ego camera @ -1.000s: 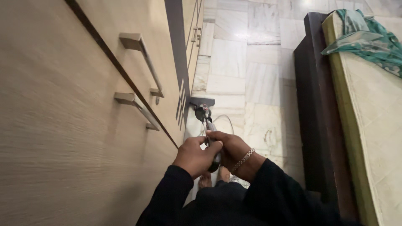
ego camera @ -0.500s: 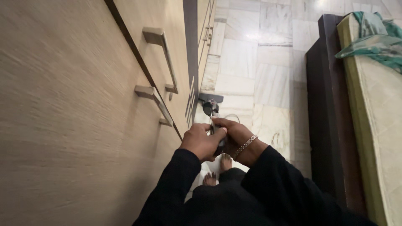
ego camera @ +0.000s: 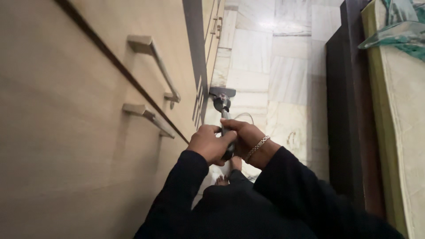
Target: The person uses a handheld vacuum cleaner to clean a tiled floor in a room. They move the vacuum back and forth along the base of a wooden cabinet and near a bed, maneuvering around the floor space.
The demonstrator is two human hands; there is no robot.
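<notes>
while the wooden wardrobe (ego camera: 88, 110) fills the left and the bed frame (ego camera: 349, 110) the right, a vacuum cleaner (ego camera: 222, 106) stands on the marble floor (ego camera: 274, 79) between them, its head against the wardrobe base. both the left hand (ego camera: 209, 144) and right hand (ego camera: 243, 137) are closed around its handle, the wand reaching away below them. compared with half a second ago, the hands sit slightly lower in view.

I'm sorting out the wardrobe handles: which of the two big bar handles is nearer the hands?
The lower bar handle, just left of the left hand; the other one sits higher.
</notes>
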